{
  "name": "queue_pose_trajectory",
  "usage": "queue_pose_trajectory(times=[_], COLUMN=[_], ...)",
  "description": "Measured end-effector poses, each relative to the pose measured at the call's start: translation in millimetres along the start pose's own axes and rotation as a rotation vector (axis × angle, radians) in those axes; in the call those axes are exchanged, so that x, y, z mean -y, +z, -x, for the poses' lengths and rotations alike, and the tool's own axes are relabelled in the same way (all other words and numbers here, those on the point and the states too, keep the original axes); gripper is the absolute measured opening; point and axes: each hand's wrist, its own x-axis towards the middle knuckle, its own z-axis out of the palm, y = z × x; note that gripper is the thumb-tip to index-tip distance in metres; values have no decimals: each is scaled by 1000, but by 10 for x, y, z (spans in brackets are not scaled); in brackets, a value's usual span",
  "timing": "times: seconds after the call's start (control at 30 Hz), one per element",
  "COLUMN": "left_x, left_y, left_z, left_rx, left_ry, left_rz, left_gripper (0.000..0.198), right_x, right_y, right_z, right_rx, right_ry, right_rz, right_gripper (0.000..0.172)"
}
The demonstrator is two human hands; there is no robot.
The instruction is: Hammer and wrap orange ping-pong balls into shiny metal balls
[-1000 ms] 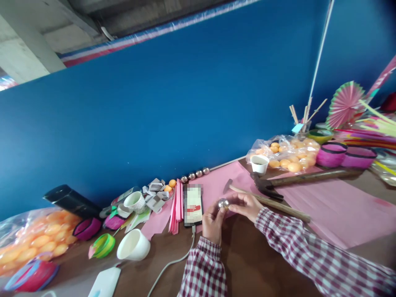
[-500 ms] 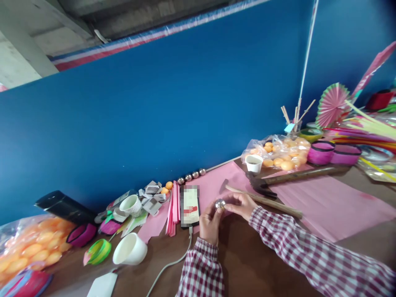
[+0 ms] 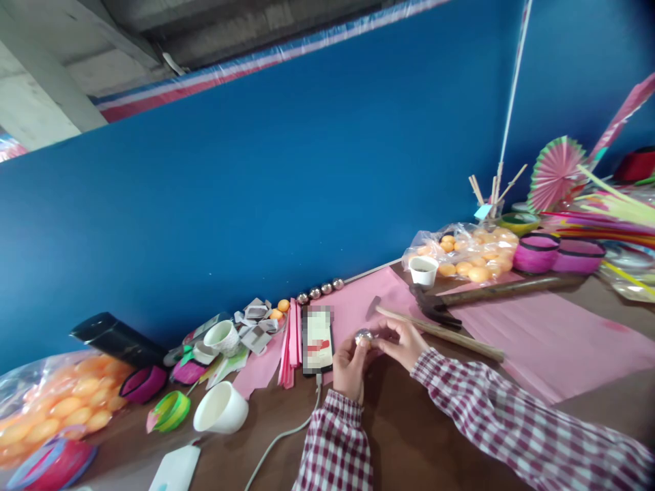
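In the head view a shiny silver ball (image 3: 364,337) is held just above the brown table, right of the phone. My left hand (image 3: 349,368) closes on it from below, thumb against its near side. Thumb and index finger of my right hand (image 3: 402,344) are pinched together at the ball's right side; any small piece between them is too hidden to make out. Behind my right hand lies a thin wooden-handled hammer (image 3: 440,329). The phone (image 3: 317,341), with a cable plugged in, lies beside my left hand.
Several silver balls (image 3: 321,291) line the blue wall (image 3: 256,170). A larger claw hammer (image 3: 491,290) and pink sheets (image 3: 552,341) lie right. Bags of orange balls (image 3: 66,402) stand at both sides. A white cup (image 3: 222,409) and folded pink strips (image 3: 291,348) are left.
The whole view has shifted slightly, so things appear a little farther right. Both hands stay at the silver ball, with little visible change in their grip.
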Motion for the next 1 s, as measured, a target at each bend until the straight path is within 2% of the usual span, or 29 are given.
queue_pose_trajectory(times=[0.07,0.13,0.2,0.27,0.33,0.43,0.53,0.73,0.83,1.0], left_x=[1,1,-3,-16,-34,-54,-63,-79,-71,-50], left_y=[-4,-14,-31,-54,-80,-119,-152,-164,-163,-170], left_z=[-3,-12,-25,-38,-50,-66,-76,-63,-75,-111], left_rx=[-2,-26,-91,-148,-169,-188,-194,-158,-173,-202], left_ry=[8,4,-19,-38,-31,-13,-8,-10,-1,26], left_rz=[-16,-11,32,107,193,297,333,287,311,341], left_gripper=[28,29,28,25,22,17,18,31,32,25], right_x=[27,62,93,106,91,33,-20,8,109,307], right_y=[-21,-87,-190,-299,-382,-434,-427,-384,-360,-273], right_z=[16,21,14,-5,-32,-80,-118,-91,-24,115], right_rx=[12,6,-53,-70,-76,-54,-38,-165,-175,-226], right_ry=[-64,-149,-250,-314,-261,-139,-129,-144,-254,-504], right_rz=[82,263,569,910,1142,1331,1422,1502,1424,1347], right_gripper=[20,18,19,30,35,29,31,29,26,34])
